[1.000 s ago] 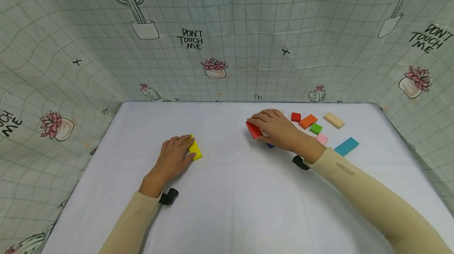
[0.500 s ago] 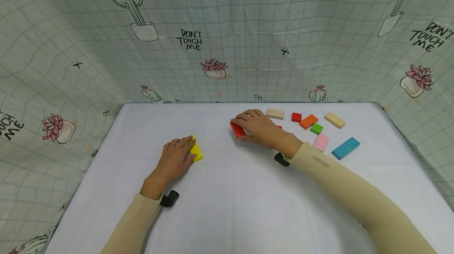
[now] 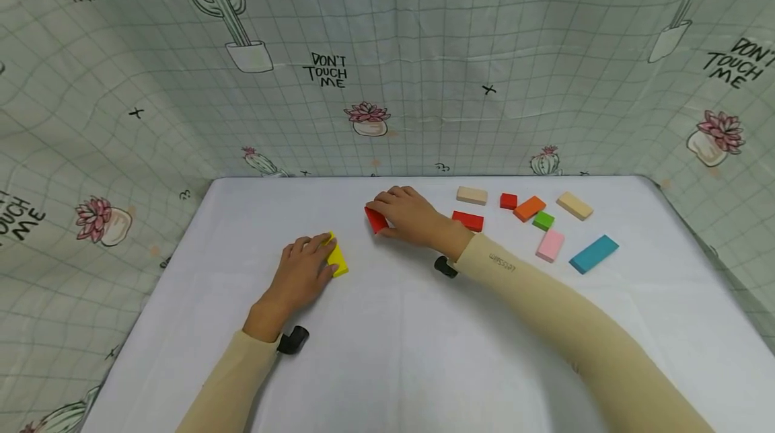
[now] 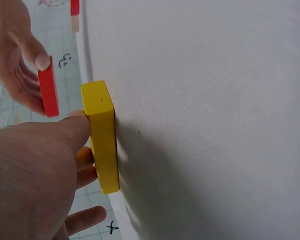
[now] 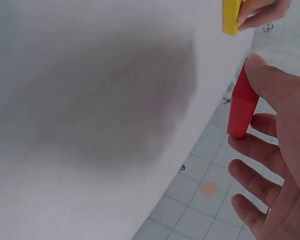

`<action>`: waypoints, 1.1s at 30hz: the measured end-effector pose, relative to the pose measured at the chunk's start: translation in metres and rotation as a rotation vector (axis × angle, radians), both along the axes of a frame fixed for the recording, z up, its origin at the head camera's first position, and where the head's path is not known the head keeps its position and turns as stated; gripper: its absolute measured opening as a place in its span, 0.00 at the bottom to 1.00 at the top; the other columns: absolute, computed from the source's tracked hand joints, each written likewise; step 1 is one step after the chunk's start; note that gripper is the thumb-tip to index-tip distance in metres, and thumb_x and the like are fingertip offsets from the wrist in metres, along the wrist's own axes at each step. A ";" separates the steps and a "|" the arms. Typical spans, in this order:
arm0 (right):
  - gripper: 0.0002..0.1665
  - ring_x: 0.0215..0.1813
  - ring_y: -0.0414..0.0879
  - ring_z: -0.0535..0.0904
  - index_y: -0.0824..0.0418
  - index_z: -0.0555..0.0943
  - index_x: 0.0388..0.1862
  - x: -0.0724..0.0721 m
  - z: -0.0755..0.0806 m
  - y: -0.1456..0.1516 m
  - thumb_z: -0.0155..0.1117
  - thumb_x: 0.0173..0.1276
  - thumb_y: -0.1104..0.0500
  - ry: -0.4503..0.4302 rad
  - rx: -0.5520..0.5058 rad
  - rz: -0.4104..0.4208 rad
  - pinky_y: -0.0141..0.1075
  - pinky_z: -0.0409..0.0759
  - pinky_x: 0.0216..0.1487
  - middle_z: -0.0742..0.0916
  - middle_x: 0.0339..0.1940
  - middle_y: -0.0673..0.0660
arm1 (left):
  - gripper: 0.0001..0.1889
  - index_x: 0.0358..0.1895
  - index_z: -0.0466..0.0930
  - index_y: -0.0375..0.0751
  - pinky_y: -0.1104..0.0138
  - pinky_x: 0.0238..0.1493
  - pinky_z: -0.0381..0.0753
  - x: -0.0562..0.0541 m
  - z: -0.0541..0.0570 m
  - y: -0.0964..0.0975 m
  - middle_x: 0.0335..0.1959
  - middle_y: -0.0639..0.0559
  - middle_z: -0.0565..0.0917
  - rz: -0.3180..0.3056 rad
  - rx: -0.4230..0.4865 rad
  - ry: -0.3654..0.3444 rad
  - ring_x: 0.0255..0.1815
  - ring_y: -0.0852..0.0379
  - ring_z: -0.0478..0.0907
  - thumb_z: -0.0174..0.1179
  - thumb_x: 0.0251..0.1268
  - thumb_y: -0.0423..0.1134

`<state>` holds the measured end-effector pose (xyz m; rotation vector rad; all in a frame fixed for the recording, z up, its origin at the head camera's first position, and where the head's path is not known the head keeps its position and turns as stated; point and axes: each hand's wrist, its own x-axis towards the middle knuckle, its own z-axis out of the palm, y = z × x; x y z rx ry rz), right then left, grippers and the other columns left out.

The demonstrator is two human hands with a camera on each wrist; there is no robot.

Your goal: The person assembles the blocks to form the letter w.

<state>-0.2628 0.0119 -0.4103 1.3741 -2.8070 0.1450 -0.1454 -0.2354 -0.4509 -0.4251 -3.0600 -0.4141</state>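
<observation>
My left hand (image 3: 299, 277) pinches a yellow rectangular block (image 3: 338, 259) on the white table, left of the middle. In the left wrist view the thumb lies at one side of the yellow block (image 4: 104, 145), with fingertips behind it. Farther back and to the right, my right hand (image 3: 407, 218) holds a red rectangular block (image 3: 375, 220) between thumb and fingers. The right wrist view shows this red block (image 5: 244, 107) tilted and raised off the table, its shadow on the cloth. A short gap separates the two blocks.
Loose blocks lie at the back right: a second red block (image 3: 468, 220), a small red one (image 3: 508, 201), orange (image 3: 529, 208), green (image 3: 543, 220), pink (image 3: 550, 245), blue (image 3: 594, 254) and two beige ones. A patterned curtain (image 3: 412, 56) hangs behind the table.
My right hand has carried the red block leftward from beside the loose blocks, closer to the yellow block. The second red block has come into view. My left hand has stayed on the yellow block.
</observation>
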 end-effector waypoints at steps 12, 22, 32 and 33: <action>0.34 0.72 0.55 0.75 0.58 0.76 0.75 -0.009 -0.005 -0.035 0.70 0.76 0.46 -0.018 0.007 -0.009 0.50 0.68 0.79 0.83 0.69 0.56 | 0.27 0.74 0.74 0.34 0.37 0.72 0.66 0.001 0.003 0.004 0.75 0.39 0.73 -0.002 -0.030 -0.002 0.72 0.33 0.67 0.64 0.78 0.41; 0.34 0.71 0.55 0.75 0.56 0.75 0.77 -0.019 -0.004 -0.059 0.67 0.78 0.44 -0.079 0.036 -0.052 0.50 0.69 0.78 0.82 0.71 0.56 | 0.27 0.74 0.74 0.33 0.37 0.71 0.66 0.004 0.008 0.004 0.76 0.38 0.73 0.001 -0.009 -0.019 0.71 0.33 0.68 0.63 0.78 0.41; 0.34 0.71 0.55 0.75 0.55 0.74 0.77 -0.021 -0.008 -0.074 0.65 0.79 0.44 -0.106 0.070 -0.072 0.49 0.71 0.77 0.81 0.72 0.56 | 0.27 0.74 0.74 0.34 0.38 0.71 0.67 0.004 0.005 0.003 0.76 0.39 0.74 0.000 -0.010 -0.013 0.71 0.33 0.68 0.63 0.78 0.41; 0.34 0.71 0.55 0.75 0.55 0.74 0.77 -0.021 -0.008 -0.076 0.65 0.79 0.44 -0.107 0.070 -0.073 0.49 0.71 0.77 0.81 0.72 0.56 | 0.27 0.74 0.74 0.34 0.38 0.70 0.68 0.004 0.004 0.003 0.76 0.39 0.73 0.000 -0.013 -0.012 0.71 0.34 0.68 0.63 0.78 0.41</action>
